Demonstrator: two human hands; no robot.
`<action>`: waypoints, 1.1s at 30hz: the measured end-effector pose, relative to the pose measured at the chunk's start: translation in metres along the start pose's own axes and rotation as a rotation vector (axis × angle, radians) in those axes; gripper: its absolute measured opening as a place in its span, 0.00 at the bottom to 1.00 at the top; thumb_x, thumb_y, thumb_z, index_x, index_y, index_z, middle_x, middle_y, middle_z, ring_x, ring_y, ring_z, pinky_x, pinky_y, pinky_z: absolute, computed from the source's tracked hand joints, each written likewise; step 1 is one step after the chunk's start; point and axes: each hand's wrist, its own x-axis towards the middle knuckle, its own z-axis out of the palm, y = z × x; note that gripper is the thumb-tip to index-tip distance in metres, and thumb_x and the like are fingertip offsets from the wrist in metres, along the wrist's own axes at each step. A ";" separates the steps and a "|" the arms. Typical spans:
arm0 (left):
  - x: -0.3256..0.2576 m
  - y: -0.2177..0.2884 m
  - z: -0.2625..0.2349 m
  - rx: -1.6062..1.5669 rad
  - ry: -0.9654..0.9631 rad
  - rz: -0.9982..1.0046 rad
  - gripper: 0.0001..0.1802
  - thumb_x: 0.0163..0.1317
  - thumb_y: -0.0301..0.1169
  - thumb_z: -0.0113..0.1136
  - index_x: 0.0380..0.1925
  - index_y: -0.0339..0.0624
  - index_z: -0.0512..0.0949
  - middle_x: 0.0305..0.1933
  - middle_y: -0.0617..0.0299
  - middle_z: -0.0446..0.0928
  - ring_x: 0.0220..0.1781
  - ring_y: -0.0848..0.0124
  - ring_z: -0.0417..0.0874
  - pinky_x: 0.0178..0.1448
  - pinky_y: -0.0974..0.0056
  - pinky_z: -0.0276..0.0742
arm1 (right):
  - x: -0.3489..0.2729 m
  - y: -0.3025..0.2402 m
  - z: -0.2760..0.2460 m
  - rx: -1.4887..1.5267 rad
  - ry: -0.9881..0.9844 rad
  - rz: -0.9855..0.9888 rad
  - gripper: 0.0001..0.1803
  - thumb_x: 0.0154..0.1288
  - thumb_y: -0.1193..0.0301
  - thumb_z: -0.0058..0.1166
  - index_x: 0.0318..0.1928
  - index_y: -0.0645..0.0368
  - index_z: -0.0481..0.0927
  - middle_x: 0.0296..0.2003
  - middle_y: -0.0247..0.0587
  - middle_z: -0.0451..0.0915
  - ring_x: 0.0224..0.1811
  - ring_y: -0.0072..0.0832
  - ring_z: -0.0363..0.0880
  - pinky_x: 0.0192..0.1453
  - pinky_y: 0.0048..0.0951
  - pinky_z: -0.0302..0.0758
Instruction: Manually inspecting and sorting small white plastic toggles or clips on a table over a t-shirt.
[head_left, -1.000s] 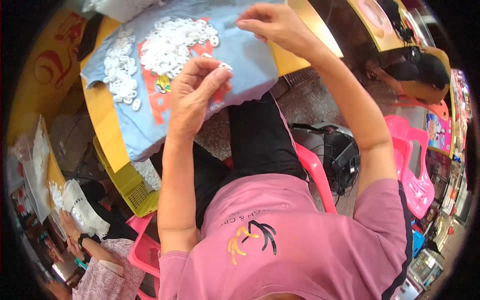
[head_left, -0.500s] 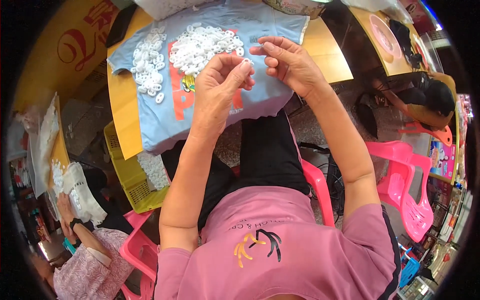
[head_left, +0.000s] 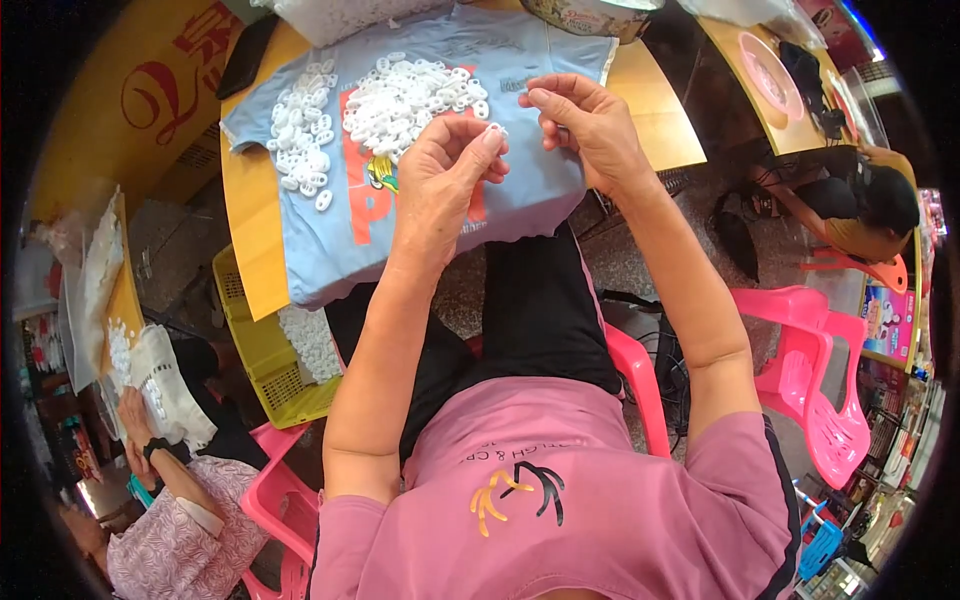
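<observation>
My left hand (head_left: 450, 175) pinches a small white plastic piece (head_left: 498, 129) between thumb and forefinger; only its edge shows. Close by on the right, my right hand (head_left: 590, 125) has its thumb and forefinger pressed together, and whatever is between them is too small to make out. Beneath both hands a light blue T-shirt (head_left: 330, 255) is spread over the table and hangs over its near edge. On it lies a large heap of white oval plastic pieces with holes (head_left: 405, 100). A looser group of similar pieces (head_left: 302, 130) lies to its left.
A clear bag of white pieces (head_left: 345, 15) and a round tin (head_left: 590, 14) stand at the table's far side. Below left is a yellow crate (head_left: 245, 330) holding white pieces. A co-worker (head_left: 185, 500) sits at lower left, another person (head_left: 870, 205) at right. Pink chairs (head_left: 800, 350) stand nearby.
My hands stay nearly in place, with the right fingertips shifted slightly right, a little further from the left ones. The view has moved slightly. The heaps look the same.
</observation>
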 end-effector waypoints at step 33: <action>0.034 -0.004 0.012 0.080 -0.092 0.059 0.11 0.63 0.29 0.64 0.39 0.31 0.78 0.37 0.58 0.82 0.37 0.73 0.83 0.44 0.70 0.80 | 0.005 -0.018 -0.016 -0.264 -0.154 -0.033 0.13 0.67 0.62 0.59 0.41 0.60 0.80 0.28 0.27 0.76 0.23 0.10 0.71 0.25 0.14 0.69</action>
